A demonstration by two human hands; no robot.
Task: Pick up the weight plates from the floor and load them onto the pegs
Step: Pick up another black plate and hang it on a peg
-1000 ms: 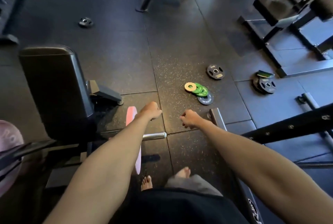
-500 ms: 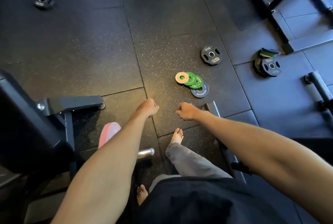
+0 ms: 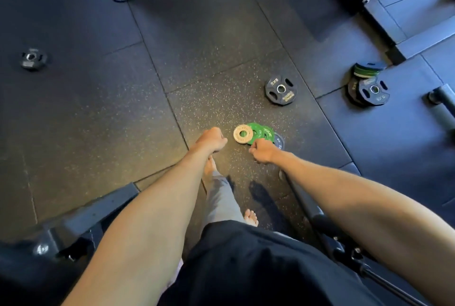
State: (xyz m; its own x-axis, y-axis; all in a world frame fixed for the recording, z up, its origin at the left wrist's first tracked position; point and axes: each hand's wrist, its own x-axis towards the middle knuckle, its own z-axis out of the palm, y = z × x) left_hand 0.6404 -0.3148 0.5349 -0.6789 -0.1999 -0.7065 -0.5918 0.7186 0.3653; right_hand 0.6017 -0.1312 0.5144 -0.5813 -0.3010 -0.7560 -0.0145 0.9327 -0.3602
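Observation:
Small plates lie fanned out on the rubber floor: a tan plate (image 3: 243, 134) on top of two green plates (image 3: 261, 132), with a dark plate (image 3: 280, 142) partly hidden underneath. My left hand (image 3: 212, 140) hangs as a loose fist just left of the tan plate, holding nothing. My right hand (image 3: 262, 153) is a loose fist over the near edge of the green plates, also holding nothing. A black 5 kg plate (image 3: 281, 90) lies farther back. Two black plates (image 3: 369, 91) with green ones (image 3: 366, 70) leaning on them lie at the right.
One more small black plate (image 3: 32, 58) lies far left. A bench frame (image 3: 93, 214) sits at lower left and a rack foot (image 3: 317, 217) at lower right. Machine bases (image 3: 384, 22) stand at upper right. My bare feet (image 3: 251, 217) stand between the frames.
I have stepped forward toward the small plates. Both fists now hang beside the tan and green plates instead of short of them. The pink plate on its peg has left the view.

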